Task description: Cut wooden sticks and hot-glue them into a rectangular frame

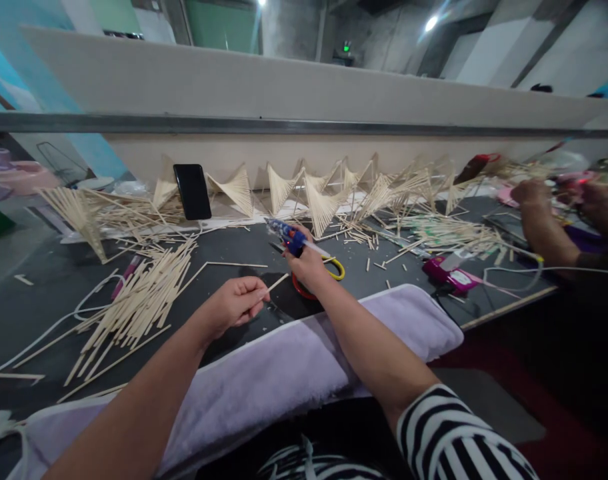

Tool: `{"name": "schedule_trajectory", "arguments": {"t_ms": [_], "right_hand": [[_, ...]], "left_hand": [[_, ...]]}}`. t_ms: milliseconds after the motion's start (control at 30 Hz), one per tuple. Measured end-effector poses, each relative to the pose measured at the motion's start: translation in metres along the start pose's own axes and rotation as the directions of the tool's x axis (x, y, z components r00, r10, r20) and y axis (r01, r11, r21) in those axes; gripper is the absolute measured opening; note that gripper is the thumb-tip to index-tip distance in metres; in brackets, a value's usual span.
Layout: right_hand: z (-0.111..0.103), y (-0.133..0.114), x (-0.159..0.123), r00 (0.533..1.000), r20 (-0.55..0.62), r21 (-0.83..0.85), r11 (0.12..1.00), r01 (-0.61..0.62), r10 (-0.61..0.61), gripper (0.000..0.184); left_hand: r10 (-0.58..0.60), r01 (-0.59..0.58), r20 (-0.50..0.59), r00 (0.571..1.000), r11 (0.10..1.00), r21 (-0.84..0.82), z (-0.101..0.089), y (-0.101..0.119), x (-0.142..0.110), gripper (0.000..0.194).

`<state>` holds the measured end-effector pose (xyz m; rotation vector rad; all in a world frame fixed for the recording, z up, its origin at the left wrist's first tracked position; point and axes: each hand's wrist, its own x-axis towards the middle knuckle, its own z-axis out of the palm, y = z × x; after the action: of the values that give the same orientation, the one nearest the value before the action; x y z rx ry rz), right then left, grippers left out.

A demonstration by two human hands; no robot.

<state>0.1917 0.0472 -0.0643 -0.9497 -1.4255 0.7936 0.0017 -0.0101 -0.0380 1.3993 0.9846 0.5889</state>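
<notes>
My left hand (234, 303) pinches a thin wooden stick (275, 283) that points up and to the right over the dark table (224, 250). My right hand (308, 261) is wrapped round a blue glue gun (287, 235), whose nozzle points left and away from me. Under that hand lie scissors with red and yellow handles (337, 269). A loose pile of wooden sticks (134, 303) lies to the left of my left hand.
Fan-shaped stick structures (324, 200) line the back of the table under a beige wall. A black phone (192, 191) leans there. A pink glue gun (451, 275) with white cable lies at right. Another person's hands (539, 200) work at far right. A lilac towel (294, 367) pads the front edge.
</notes>
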Motion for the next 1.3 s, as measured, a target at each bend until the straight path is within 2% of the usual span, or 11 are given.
{"name": "schedule_trajectory", "arguments": {"t_ms": [100,200,267,367,533,667,833,967,1067,1167,1300], "right_hand": [[-0.001,-0.005,0.002,0.998,-0.064,0.027,1.0,-0.015,0.016,0.053],[0.005,-0.012,-0.005,0.999,0.03,0.091,0.996,-0.021,0.018,0.058],[0.009,-0.014,-0.01,0.997,0.079,0.101,0.995,-0.02,0.012,0.06],[0.012,-0.013,-0.014,0.996,0.09,0.041,0.999,0.0,-0.003,0.061],[0.01,-0.008,-0.013,0.983,0.074,-0.148,0.973,0.178,-0.168,0.057],[0.013,-0.011,-0.014,0.938,0.103,-0.293,0.891,0.347,-0.332,0.052],[0.013,-0.01,-0.014,0.923,0.099,-0.327,0.864,0.384,-0.372,0.053],[0.007,-0.005,-0.009,0.942,0.04,-0.3,0.896,0.328,-0.332,0.054],[0.005,-0.01,-0.007,0.986,-0.033,-0.181,0.972,0.153,-0.161,0.056],[0.008,-0.02,-0.01,0.998,-0.06,-0.018,1.0,-0.015,0.014,0.06],[0.012,-0.024,-0.014,1.0,-0.017,0.066,0.998,0.002,-0.001,0.061]], "left_hand": [[0.018,-0.014,-0.114,0.993,0.999,0.034,-0.002,-0.003,0.002,0.023],[0.047,-0.03,-0.199,0.979,0.996,0.085,-0.006,-0.008,0.006,0.023],[0.058,-0.035,-0.214,0.975,0.993,0.112,-0.008,-0.011,0.007,0.024],[0.08,-0.046,-0.223,0.972,0.987,0.153,-0.007,-0.013,0.008,0.024],[0.145,-0.065,-0.257,0.956,0.953,0.295,-0.004,-0.014,0.009,0.024],[0.134,-0.035,-0.298,0.945,0.949,0.314,-0.001,-0.016,0.012,0.021],[0.096,-0.026,-0.277,0.956,0.969,0.246,0.001,-0.016,0.013,0.021],[0.076,-0.055,-0.193,0.978,0.992,0.114,-0.002,-0.011,0.008,0.021],[0.067,-0.067,-0.128,0.989,0.998,-0.001,-0.005,-0.008,0.005,0.022],[0.045,-0.053,-0.084,0.995,0.994,-0.092,-0.008,-0.009,0.005,0.021],[0.024,-0.034,-0.056,0.998,0.982,-0.188,-0.008,-0.013,0.007,0.021]]}}
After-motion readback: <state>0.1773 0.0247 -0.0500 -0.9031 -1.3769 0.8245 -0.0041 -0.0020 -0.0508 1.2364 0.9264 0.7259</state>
